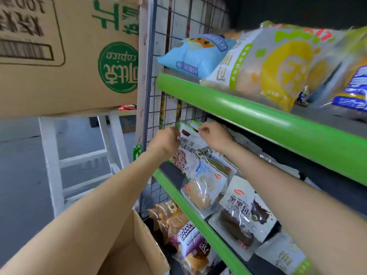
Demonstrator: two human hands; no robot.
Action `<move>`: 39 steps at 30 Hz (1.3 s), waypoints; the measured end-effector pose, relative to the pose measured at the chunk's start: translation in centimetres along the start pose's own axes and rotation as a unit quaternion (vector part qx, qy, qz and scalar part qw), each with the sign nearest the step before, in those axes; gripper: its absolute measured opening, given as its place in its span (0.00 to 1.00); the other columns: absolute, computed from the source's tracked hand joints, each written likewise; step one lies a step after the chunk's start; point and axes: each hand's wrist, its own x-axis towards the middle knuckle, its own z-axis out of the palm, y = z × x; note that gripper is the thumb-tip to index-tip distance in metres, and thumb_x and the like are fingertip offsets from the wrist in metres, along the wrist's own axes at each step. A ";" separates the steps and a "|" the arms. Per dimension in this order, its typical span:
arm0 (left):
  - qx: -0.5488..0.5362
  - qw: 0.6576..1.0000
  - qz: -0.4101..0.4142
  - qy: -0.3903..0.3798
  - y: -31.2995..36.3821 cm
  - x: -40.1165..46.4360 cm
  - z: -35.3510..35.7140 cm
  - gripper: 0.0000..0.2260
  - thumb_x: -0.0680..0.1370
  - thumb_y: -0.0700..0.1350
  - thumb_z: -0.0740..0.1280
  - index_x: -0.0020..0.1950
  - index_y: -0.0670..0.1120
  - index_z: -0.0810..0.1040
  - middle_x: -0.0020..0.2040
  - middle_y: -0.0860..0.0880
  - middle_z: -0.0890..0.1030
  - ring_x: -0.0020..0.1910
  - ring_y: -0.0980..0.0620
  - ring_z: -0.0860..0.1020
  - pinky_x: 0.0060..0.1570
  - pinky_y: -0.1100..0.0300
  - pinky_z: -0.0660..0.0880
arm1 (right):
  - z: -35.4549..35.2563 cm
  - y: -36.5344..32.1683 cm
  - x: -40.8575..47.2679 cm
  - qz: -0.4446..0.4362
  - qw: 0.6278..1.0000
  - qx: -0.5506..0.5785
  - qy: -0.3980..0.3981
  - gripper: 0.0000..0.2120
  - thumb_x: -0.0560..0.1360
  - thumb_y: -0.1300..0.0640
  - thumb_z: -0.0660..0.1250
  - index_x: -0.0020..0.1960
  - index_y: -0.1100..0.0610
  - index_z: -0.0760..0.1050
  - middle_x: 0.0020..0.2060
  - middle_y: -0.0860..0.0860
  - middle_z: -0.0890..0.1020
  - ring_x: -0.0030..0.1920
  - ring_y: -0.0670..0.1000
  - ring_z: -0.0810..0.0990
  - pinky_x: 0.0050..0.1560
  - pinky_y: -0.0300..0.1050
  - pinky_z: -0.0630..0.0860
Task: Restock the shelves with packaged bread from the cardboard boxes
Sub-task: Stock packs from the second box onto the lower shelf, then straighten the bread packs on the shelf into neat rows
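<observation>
A person restocking a green-edged shop shelf (pixel 198 211) sets a packet of chocolate bread (pixel 187 143) upright at the far left end of the middle tier, against the wire mesh side panel (pixel 172 108). The left hand (pixel 165 140) pinches the packet's upper left edge; the right hand (pixel 213 135) pinches its top right corner, just under the lip of the upper shelf (pixel 258 114). Both hands grasp the same packet, which stands at the back of the row, behind a cream bun packet (pixel 204 183) and left of a dark bread packet (pixel 241 213).

To finish this placement well, the packet probably needs to go in label-forward and square to the shelf edge, with its base seated on the shelf before either hand lets go; a loose, air-filled bag is likely to slump forward onto its neighbours. Holding by the sealed top edge, as here, should spare the bread from being squashed. Clearance under the upper shelf looks tight, so the wrists should stay low.

An open cardboard box (pixel 147 243) sits below at the person's left, beside more wrapped bread on the bottom tier (pixel 190 239). Large bread bags (pixel 264 68) fill the upper shelf, and another printed carton (pixel 69 56) rests on a white stand (pixel 51 155) at left.
</observation>
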 end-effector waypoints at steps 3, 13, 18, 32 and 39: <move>0.019 0.999 -0.031 0.006 -0.1 -4.2 -5.0 0.11 0.78 0.42 0.60 0.55 0.43 0.79 0.53 0.40 0.81 0.51 0.40 0.79 0.51 0.50 0.77 | -0.2 -3.3 -3.7 0.000 1.000 0.024 -0.012 0.13 0.78 0.62 0.58 0.56 0.69 0.76 0.56 0.66 0.79 0.58 0.64 0.77 0.57 0.56 0.75; -0.037 0.998 -0.041 -0.024 -5.6 -14.1 -16.0 0.09 0.79 0.42 0.62 0.50 0.40 0.80 0.43 0.45 0.84 0.33 0.50 0.81 0.48 0.55 0.80 | -0.1 -15.3 -11.6 -0.079 0.994 -0.001 -0.077 0.13 0.78 0.60 0.58 0.51 0.68 0.77 0.49 0.63 0.82 0.37 0.56 0.78 0.40 0.48 0.76; -0.034 0.998 -0.042 -0.040 -9.5 -11.9 -17.5 0.07 0.79 0.41 0.61 0.49 0.42 0.78 0.42 0.47 0.83 0.35 0.50 0.82 0.35 0.66 0.75 | 3.0 -18.3 -8.5 -0.099 0.983 -0.055 -0.144 0.14 0.78 0.56 0.59 0.45 0.64 0.79 0.42 0.59 0.83 0.38 0.56 0.79 0.41 0.47 0.75; 0.036 0.943 -0.052 -0.328 6.9 -5.8 -43.2 0.14 0.82 0.44 0.58 0.64 0.41 0.74 0.58 0.46 0.79 0.50 0.50 0.79 0.44 0.62 0.73 | -23.4 -36.3 -2.3 -0.014 0.943 -0.094 -0.318 0.17 0.80 0.51 0.59 0.60 0.62 0.75 0.51 0.58 0.81 0.46 0.54 0.82 0.43 0.46 0.74; -0.109 0.978 0.009 -0.178 15.8 -1.3 -54.9 0.07 0.76 0.37 0.63 0.49 0.41 0.81 0.50 0.41 0.84 0.47 0.45 0.83 0.53 0.51 0.80 | -37.2 -41.0 -0.6 0.031 0.981 -0.019 -0.191 0.11 0.77 0.63 0.59 0.52 0.67 0.78 0.51 0.67 0.81 0.49 0.63 0.81 0.31 0.39 0.72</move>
